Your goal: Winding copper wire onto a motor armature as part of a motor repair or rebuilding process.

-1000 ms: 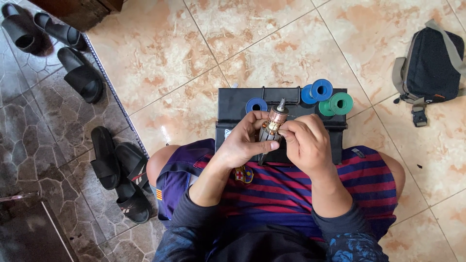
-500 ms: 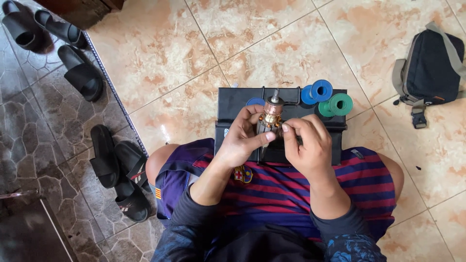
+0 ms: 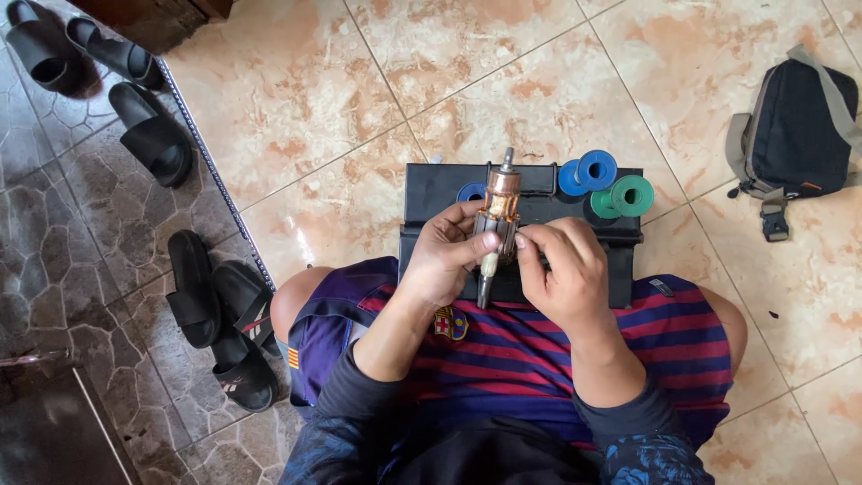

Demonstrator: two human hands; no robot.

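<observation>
Fingers of the left hand (image 3: pixel 440 260) are curled around a small motor armature (image 3: pixel 496 224), thumb pressed against its pale lower section, so the piece is gripped firmly and stands nearly upright. The fingertips of the right hand (image 3: pixel 561 269) are pinched close together right against the armature's side, touching it at about mid-height; whether they hold anything small between them cannot be told from here. The armature has a copper-coloured band near the top and a thin metal shaft poking out at both ends. It is held above a black box (image 3: pixel 431 193) that lies on the tiled floor (image 3: pixel 359 99) just in front of the person's knees. On the box's far edge sit 4 spools (image 3: pixel 597 169): 3 blue and 1 green, the green one touching a blue one. The person sits on the floor in striped shorts (image 3: pixel 539 350) with dark sleeves. To the left, several black sandals (image 3: pixel 193 287) lie on darker stone paving. A dark shoulder bag (image 3: pixel 795 126) rests on the tiles well off to the right.
</observation>
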